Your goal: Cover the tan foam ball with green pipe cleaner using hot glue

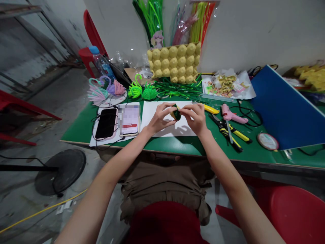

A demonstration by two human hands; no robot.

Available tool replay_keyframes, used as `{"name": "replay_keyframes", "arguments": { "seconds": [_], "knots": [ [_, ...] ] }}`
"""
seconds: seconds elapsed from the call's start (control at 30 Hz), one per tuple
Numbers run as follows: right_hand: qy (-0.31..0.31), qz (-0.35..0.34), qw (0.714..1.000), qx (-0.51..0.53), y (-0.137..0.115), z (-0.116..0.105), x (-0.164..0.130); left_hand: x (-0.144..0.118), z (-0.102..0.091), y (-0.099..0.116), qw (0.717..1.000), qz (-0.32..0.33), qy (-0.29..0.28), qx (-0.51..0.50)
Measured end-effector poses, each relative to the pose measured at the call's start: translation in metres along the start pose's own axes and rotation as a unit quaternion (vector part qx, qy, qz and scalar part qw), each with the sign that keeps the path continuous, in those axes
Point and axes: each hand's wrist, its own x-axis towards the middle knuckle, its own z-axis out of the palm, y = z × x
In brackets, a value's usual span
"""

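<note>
My left hand (160, 117) and my right hand (194, 117) meet over a white sheet of paper (152, 113) on the green table (83, 127). Together they pinch a small dark green and yellow piece (175, 113), fuzzy like pipe cleaner. The fingers of both hands curl around it, hiding most of its shape. A pile of dark green pipe cleaners (177, 89) lies just behind the paper.
Two phones (106, 122) with cables lie left of the paper. Finished pipe-cleaner shapes (138, 90) stand behind them, and a yellow egg tray (175, 63) leans on the wall. Pliers (224, 130), a pink glue gun (230, 115), a tape roll (267, 141) and a blue board (281, 105) are at the right.
</note>
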Motion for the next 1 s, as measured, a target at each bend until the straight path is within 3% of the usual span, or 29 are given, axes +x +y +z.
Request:
{"name": "replay_keyframes", "arguments": {
  "seconds": [0.4,0.73,1.0],
  "knots": [
    [-0.01,0.039,0.999,0.023,-0.0017,-0.0005,0.0002,-0.0004,0.0001,0.0013,1.0,-0.022,-0.007,0.007],
    [-0.002,0.0,1.0,-0.006,-0.002,-0.003,0.0024,-0.0018,-0.0024,0.0016,1.0,-0.006,0.001,-0.009],
    [-0.033,-0.014,0.999,-0.013,-0.0029,-0.0064,0.0038,-0.0019,-0.0029,0.0022,1.0,-0.019,-0.013,0.013]
  ]
}}
